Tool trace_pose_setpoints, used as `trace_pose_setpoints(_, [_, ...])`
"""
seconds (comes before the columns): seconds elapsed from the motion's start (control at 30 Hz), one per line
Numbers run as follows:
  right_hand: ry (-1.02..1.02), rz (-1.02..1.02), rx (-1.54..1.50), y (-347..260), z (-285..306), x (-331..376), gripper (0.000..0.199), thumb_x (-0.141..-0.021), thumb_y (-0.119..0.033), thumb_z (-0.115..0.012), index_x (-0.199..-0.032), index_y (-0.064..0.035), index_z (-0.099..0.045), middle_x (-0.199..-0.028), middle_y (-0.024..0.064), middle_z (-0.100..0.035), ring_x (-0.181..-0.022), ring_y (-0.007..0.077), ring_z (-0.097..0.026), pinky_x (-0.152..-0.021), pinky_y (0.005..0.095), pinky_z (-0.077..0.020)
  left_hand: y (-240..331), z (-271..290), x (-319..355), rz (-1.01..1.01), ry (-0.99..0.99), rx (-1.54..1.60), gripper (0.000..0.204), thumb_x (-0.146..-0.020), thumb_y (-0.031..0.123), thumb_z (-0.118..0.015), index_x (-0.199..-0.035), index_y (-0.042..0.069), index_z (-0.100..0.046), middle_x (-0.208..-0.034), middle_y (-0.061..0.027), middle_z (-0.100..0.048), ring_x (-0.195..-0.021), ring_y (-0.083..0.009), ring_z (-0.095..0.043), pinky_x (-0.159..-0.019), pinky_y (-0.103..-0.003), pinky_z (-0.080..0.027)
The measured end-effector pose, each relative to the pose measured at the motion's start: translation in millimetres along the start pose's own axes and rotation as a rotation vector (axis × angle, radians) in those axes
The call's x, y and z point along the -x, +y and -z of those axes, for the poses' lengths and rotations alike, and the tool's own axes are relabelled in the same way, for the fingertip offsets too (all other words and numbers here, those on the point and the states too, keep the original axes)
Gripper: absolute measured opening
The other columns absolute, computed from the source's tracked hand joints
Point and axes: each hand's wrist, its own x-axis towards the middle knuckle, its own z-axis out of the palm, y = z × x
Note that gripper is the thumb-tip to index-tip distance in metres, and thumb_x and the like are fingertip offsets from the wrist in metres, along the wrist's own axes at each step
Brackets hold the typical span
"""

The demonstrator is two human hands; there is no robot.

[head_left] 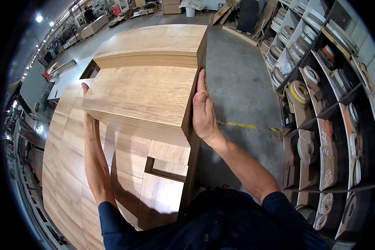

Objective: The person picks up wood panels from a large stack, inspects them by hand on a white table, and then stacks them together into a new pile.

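A stack of light wood-grain boards [139, 91] lies in front of me, with the layered edges of several boards showing along its near side. My left hand [88, 106] is at its left end, thumb up along the side, the other fingers mostly hidden. Against the right end, my right hand [204, 114] presses with its palm, fingers straight and pointing away from me. The stack is held between both hands. Just beyond it sits another, slightly higher stack of similar boards [154, 41].
More wood-grain boards [73, 162] spread below and to the left, with a rectangular gap [166, 168] near my body. Shelves [341, 100] holding rolls of edge banding stand at the right. A grey floor [233, 83] with a yellow line [237, 124] runs between.
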Motion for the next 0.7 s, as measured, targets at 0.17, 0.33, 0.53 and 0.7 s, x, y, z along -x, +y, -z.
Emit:
trace_pose_setpoints(0.17, [-0.003, 0.021, -0.022, 2, -2, -1, 0.080, -0.100, -0.054, -0.021, -0.145, 0.0123, -0.011, -0.153, 0.0286, -0.012, -0.145, 0.0346, -0.011, -0.117, 0.0365, -0.0106, 8, 10, -1, -0.023, 0.017, -0.007, 0.082, -0.092, 0.068, -0.034, -0.135, -0.001, -0.046, -0.130, -0.0169, -0.055, -0.113, -0.0278, -0.056, -0.096, -0.039, -0.047])
trace_pose_setpoints(0.33, [0.030, -0.109, -0.168, 11, 15, -12, 0.083, -0.098, -0.058, -0.016, -0.146, 0.0099, -0.005, -0.155, 0.0248, -0.004, -0.145, 0.0306, -0.004, -0.118, 0.0364, -0.0048, -4, -13, 1, -0.053, 0.097, -0.073, 0.079, -0.093, 0.067, -0.034, -0.134, 0.000, -0.046, -0.129, -0.0152, -0.056, -0.113, -0.0269, -0.056, -0.096, -0.038, -0.047])
trace_pose_setpoints(0.53, [0.135, -0.214, -0.224, 15, 16, -73, 0.094, -0.093, -0.068, -0.013, -0.147, 0.0081, -0.002, -0.156, 0.0219, 0.000, -0.145, 0.0288, -0.001, -0.118, 0.0355, -0.0034, -22, -15, 3, -0.124, 0.364, -0.204, 0.078, -0.093, 0.066, -0.034, -0.133, 0.000, -0.047, -0.128, -0.0146, -0.056, -0.114, -0.0270, -0.055, -0.097, -0.039, -0.046])
trace_pose_setpoints(0.7, [0.046, -0.262, -0.281, 47, 7, -97, 0.106, -0.087, -0.078, -0.017, -0.145, 0.0104, -0.014, -0.154, 0.0226, -0.016, -0.142, 0.0294, -0.019, -0.116, 0.0352, -0.0147, -22, -10, 7, -0.124, 0.328, -0.156, 0.078, -0.093, 0.066, -0.034, -0.133, 0.000, -0.046, -0.129, -0.0148, -0.055, -0.115, -0.0271, -0.055, -0.097, -0.039, -0.046])
